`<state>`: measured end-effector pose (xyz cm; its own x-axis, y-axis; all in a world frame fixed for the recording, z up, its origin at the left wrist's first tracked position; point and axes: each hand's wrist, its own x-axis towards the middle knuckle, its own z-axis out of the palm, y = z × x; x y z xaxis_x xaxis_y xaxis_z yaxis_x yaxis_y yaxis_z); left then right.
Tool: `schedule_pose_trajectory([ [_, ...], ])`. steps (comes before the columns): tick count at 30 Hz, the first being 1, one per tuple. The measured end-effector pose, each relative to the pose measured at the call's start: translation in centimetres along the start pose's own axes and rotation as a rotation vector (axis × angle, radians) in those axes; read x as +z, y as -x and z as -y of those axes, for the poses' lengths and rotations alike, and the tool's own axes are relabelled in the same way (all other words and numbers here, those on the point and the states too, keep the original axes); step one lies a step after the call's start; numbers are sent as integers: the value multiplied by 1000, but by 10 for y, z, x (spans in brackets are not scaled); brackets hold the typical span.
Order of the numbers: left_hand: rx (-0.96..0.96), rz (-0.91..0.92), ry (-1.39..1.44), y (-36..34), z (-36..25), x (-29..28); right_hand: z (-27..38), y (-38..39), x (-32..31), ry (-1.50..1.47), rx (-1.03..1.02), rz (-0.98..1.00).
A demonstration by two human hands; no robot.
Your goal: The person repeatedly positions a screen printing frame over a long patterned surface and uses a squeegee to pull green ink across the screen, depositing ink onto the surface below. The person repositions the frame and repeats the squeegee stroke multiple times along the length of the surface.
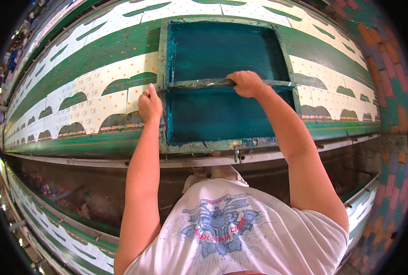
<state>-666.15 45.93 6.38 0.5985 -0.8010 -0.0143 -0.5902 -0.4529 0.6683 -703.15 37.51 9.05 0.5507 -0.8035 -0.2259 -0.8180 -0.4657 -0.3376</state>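
Note:
A rectangular screen-printing frame [284, 50] with a dark teal mesh lies flat on the long green table, over cut white fabric pieces [121, 103] dotted with small orange prints. A paint-stained bar [199, 84] runs across the middle of the frame, and my right hand [247, 84] is wrapped round it, right of its centre. Just outside the frame's left side is my left hand [149, 105], above the fabric. Its fingers are curled in with one digit pointing away from me; whether anything is inside them is hidden.
The printing table [116, 55] carries rows of scalloped white pieces on both sides of the frame. A metal rail [98, 161] follows its near edge. Behind me runs another table with white pieces [52, 238]. Coloured paving bricks [387, 82] cover the floor at right.

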Motion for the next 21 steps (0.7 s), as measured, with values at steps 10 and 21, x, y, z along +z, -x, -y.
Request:
schedule_pose_trajectory([
  [10,112,-20,-11,-4,24,5,86,122,36,5,50,19],
  [21,173,-9,-98,-12,34,12,107,186,72,-59,-30,-173],
])
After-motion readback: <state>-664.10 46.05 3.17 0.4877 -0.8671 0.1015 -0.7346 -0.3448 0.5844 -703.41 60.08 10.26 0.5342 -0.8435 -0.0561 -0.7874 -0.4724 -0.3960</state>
